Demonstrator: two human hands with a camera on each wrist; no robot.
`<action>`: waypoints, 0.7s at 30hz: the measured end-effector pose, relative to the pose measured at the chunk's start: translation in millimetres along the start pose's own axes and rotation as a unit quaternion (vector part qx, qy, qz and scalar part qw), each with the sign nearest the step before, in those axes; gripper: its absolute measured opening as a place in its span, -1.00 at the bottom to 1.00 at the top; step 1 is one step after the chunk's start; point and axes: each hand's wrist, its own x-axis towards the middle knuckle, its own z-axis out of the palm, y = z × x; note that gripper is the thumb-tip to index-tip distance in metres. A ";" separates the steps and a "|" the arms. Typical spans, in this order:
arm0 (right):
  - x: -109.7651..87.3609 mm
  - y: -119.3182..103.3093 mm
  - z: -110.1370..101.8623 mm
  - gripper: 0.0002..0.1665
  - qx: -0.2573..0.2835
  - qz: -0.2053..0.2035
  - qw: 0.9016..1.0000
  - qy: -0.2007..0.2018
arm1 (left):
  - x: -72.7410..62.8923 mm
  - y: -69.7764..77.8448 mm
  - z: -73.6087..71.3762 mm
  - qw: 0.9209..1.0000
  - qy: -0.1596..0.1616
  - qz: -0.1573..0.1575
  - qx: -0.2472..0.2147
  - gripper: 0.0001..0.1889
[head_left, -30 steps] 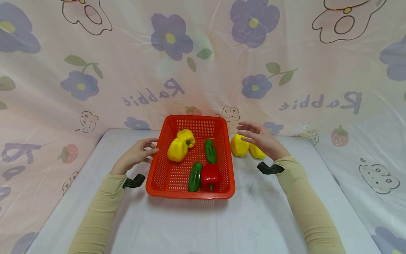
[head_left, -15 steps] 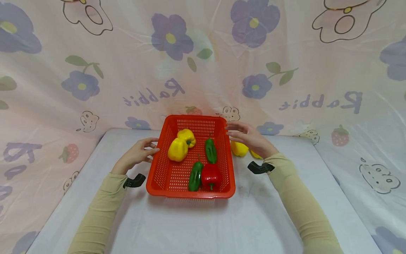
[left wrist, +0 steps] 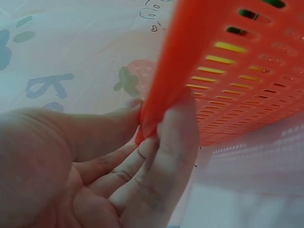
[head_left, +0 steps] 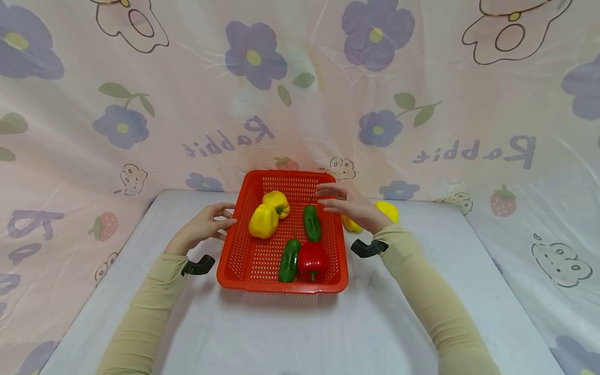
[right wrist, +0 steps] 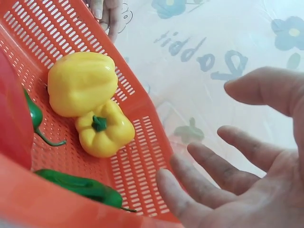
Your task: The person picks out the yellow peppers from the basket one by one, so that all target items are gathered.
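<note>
A red perforated plastic basket [head_left: 281,287] stands on the table, apparently tilted or raised. My left hand [head_left: 199,229] pinches its left rim between thumb and fingers, as the left wrist view shows. Two yellow bell peppers [head_left: 263,221] lie together inside at the left. On the right side are a green pepper [head_left: 311,224], a second green pepper [head_left: 289,263] and a red bell pepper [head_left: 312,260]. Above the basket's right rim hovers my right hand [head_left: 354,207], fingers spread and holding nothing. In the right wrist view its fingertips [right wrist: 168,185] overlap the rim; contact cannot be told.
Outside the basket on the right lie two more yellow bell peppers, one [head_left: 388,211] behind my right wrist and one [head_left: 351,224] partly hidden under the hand. A patterned cloth [head_left: 300,104] hangs behind the white table [head_left: 281,338].
My right hand has moved left, from above the yellow bell peppers outside to over the basket's right rim. The left hand, basket and peppers have stayed in place.
</note>
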 end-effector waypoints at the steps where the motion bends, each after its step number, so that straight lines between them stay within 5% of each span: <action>1: 0.8 -0.4 1.4 -0.46 0.003 0.001 1.000 -0.003 | 0.1 0.2 -0.4 1.000 -0.002 0.000 -0.002 -0.43; 21: 20.6 -2.6 25.6 -0.46 0.027 0.035 0.999 -0.029 | 4.9 -2.6 -7.1 1.000 -0.007 -0.008 -0.008 -0.47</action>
